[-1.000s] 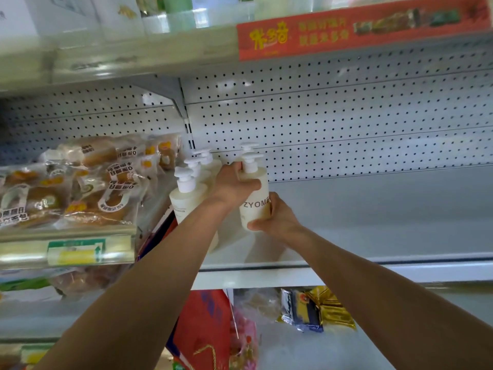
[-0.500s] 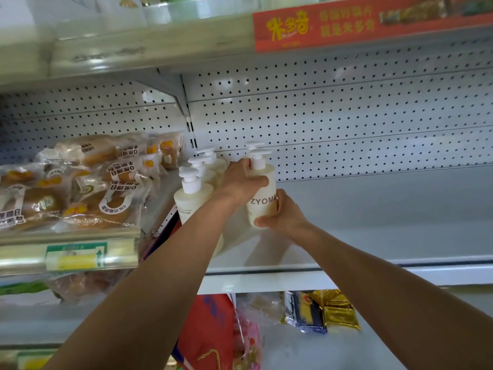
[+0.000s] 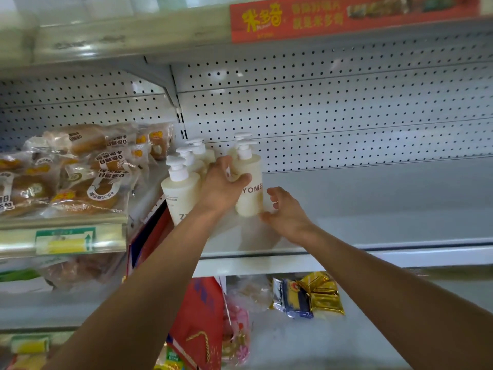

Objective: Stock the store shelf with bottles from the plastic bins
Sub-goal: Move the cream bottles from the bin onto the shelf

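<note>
— What takes up most of the view?

— The white store shelf (image 3: 373, 209), with its perforated back panel (image 3: 346, 116) behind and a red banner (image 3: 346, 17) on the edge of the shelf above. To the left sits a heap of wrapped bread packs (image 3: 66, 172) on a neighbouring shelf with a green and yellow price tag (image 3: 65, 240) on its front lip.

— And lower down?

— A red gift bag (image 3: 200, 316) below the shelf, and beside it some gold and blue snack packets (image 3: 309, 297) on the lower level.

— Where are the bottles?

— At the left end of the shelf. A row of cream pump bottles (image 3: 181, 193) stands upright there, one behind another. Just to their right is the bottle being handled (image 3: 250, 188) (the letters "YOME" show on its front), upright or nearly so, its base low near the shelf surface — whether it touches I cannot tell.

— The hands?

— The left hand (image 3: 221, 188) grips that bottle round its upper body, fingers wrapped across the front. The right hand (image 3: 285, 212) is at the bottle's lower right side, thumb by its base and fingers loosely curled beside it — not wrapped round it.
</note>
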`<state>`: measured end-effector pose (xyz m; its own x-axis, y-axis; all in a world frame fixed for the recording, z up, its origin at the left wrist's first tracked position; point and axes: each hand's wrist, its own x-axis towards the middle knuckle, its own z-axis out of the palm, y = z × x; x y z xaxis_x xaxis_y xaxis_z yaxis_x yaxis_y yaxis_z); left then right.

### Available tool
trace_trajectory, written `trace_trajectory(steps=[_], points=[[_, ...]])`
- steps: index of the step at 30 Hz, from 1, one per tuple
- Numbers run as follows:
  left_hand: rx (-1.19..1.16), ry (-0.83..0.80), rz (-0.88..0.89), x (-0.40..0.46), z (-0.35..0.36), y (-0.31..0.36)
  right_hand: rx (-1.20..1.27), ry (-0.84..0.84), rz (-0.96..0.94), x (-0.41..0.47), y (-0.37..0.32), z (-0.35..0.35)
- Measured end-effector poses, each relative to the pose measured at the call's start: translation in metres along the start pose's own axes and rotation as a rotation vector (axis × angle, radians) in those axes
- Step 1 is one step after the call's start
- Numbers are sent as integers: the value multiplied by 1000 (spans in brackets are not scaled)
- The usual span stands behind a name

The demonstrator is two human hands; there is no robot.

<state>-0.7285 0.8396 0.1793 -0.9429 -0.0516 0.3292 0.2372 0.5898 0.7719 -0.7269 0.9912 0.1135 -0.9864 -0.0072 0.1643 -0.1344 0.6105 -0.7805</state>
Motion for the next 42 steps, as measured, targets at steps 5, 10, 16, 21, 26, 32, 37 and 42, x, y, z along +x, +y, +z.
trace_trajectory(steps=[5,10,16,21,26,32,37,42], points=[[68,-11,65,-59,14,2,-207,27,-167,-48,15,-34],[237,-22,143,-116,41,16,-484,72,-283,-99,36,-69],[275,-128,127,-184,92,22,-515,102,-294,-165,79,-105],[201,-297,18,-246,147,11,-424,113,-236,-219,132,-112],[123,-430,-199,-298,205,-18,-332,23,-42,-258,204,-89],[25,-574,-436,-335,281,-67,-261,-171,300,-289,307,-50],[-15,-738,-617,-362,345,-120,-320,-346,540,-316,387,-7],[-6,-810,-678,-365,405,-159,-397,-483,707,-331,433,28]])
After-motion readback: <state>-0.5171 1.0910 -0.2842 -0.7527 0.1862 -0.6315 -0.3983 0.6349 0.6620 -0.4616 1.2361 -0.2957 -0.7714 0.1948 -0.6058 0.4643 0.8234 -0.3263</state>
